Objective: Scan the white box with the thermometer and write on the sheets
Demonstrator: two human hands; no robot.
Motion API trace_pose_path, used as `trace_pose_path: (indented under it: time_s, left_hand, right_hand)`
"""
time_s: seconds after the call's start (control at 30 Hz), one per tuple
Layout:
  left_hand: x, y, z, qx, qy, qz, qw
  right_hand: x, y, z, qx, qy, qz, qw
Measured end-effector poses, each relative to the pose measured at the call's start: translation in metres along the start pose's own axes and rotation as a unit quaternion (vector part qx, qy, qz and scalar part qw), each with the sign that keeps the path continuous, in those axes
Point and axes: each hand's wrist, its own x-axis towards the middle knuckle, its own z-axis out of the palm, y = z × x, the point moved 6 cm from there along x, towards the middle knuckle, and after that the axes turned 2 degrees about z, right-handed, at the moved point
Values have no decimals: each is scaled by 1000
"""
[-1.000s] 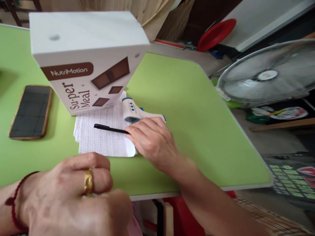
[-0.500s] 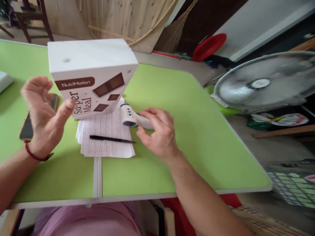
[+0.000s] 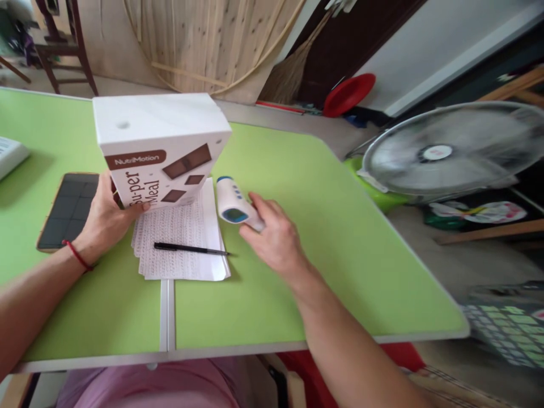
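Observation:
My left hand grips the lower left part of a white NutriMotion box, its thumb across the front near the bottom. The box stands upright at the back of a stack of handwritten sheets. My right hand is wrapped round the handle of a white and blue infrared thermometer. Its head points away from me, with the small screen facing me. Across the sheets lies a black pen, its tip just past their right edge.
A phone lies on the green table, left of the box. Farther left is part of a white object. A fan stands beyond the table's right edge. A chair is at the back left.
My left hand has moved right and down from beside the box and closed on it. My right hand has taken hold of the thermometer, whose head has turned to point away from me.

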Motion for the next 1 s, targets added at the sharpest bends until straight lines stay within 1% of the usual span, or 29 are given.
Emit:
trace_pose_path:
  time_s: [0.03, 0.1, 0.13, 0.17, 0.2, 0.27, 0.3, 0.33, 0.37, 0.4, 0.5, 0.57, 0.63, 0.77, 1.0]
  left_hand:
    - [-1, 3, -2, 5, 17, -2, 1000]
    - [-2, 8, -5, 15, 40, -5, 999]
    - [-3, 11, -4, 17, 39, -5, 999]
    - [-4, 13, -3, 14, 33, -4, 999]
    - [-5, 15, -1, 5, 23, -2, 1000]
    - [-7, 18, 5, -22, -8, 2, 1000]
    - [-8, 20, 9, -37, -27, 3, 999]
    - [-9, 21, 12, -51, -45, 3, 998]
    - [-10, 22, 14, -58, -59, 4, 997]
    - [-11, 23, 16, -57, -69, 5, 996]
    - [-13, 24, 18, -41, -81, 8, 996]
    - [-12, 23, 19, -48, -86, 3, 995]
    - [-12, 22, 19, -58, -93, -2, 994]
    - [-11, 22, 19, -40, -90, 8, 995]
    - [-12, 22, 19, -11, -107, 12, 994]
  right_hand:
    - [-1, -5, -8, 52, 24, 10, 998]
    - [-4, -19, -21, 183, 32, 45, 982]
    - [-6, -27, -24, 248, 17, 71, 966]
    - [-9, -36, -24, 319, -18, 90, 943]
    - [-13, -45, -21, 391, -64, 113, 911]
    - [-23, -63, -10, 514, -172, 153, 826]
    - [-28, -70, -5, 555, -207, 166, 788]
    - [-32, -75, -1, 582, -226, 176, 761]
    - [-34, -77, 3, 595, -236, 184, 746]
    - [-36, -78, 7, 596, -240, 191, 742]
    - [-39, -77, 19, 565, -258, 216, 753]
    - [-39, -78, 26, 555, -271, 227, 753]
    - [-38, -78, 31, 552, -270, 232, 754]
    - [-37, -76, 36, 541, -245, 236, 769]
    - [-39, -77, 39, 535, -259, 239, 768]
